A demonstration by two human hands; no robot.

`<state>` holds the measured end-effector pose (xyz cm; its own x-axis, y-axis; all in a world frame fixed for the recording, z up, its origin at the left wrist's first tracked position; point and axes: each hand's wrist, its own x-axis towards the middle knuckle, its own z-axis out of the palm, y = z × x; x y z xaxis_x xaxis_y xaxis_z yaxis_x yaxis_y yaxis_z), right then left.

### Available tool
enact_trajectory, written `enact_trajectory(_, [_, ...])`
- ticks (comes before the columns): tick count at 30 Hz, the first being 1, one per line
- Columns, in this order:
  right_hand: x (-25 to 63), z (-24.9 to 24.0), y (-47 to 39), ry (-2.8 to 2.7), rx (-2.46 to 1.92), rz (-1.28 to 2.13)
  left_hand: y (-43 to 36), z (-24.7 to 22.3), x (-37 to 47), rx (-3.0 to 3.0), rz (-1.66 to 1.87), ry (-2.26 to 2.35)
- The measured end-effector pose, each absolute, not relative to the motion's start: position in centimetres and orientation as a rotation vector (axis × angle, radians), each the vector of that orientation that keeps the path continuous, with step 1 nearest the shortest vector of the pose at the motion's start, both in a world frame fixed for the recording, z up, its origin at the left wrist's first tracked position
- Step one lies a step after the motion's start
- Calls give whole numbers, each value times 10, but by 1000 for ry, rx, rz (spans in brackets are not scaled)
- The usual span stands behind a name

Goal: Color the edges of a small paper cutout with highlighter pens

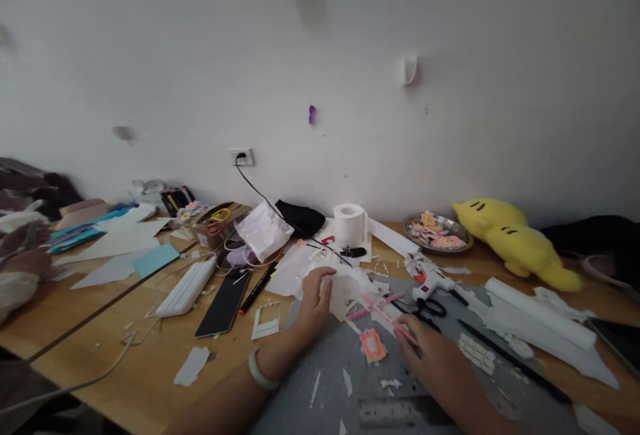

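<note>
Pink and thin, a tool [406, 332] sits in the right hand [426, 352], pinched in the fingers over the grey mat [295, 382]. The left hand [315, 298] is loose and holds nothing, near some white paper [341, 294]. An orange card [373, 346] lies on the mat, just left of the right hand. A glue gun [429, 283] lies behind it.

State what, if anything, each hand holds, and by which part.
The right hand holds a slim pink item by its near end; the left hand appears empty.
</note>
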<state>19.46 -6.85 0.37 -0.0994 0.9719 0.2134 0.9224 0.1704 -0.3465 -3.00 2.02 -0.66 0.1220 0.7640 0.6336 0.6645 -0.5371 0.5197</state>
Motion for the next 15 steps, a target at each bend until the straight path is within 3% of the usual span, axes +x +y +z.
enact_trajectory(8, [194, 9, -69, -2045, -1653, 52, 92, 41, -50, 2238, 1208, 1782])
enact_trajectory(15, [195, 6, -68, -2039, -1501, 117, 167, 67, -90, 2422, 685, 2098])
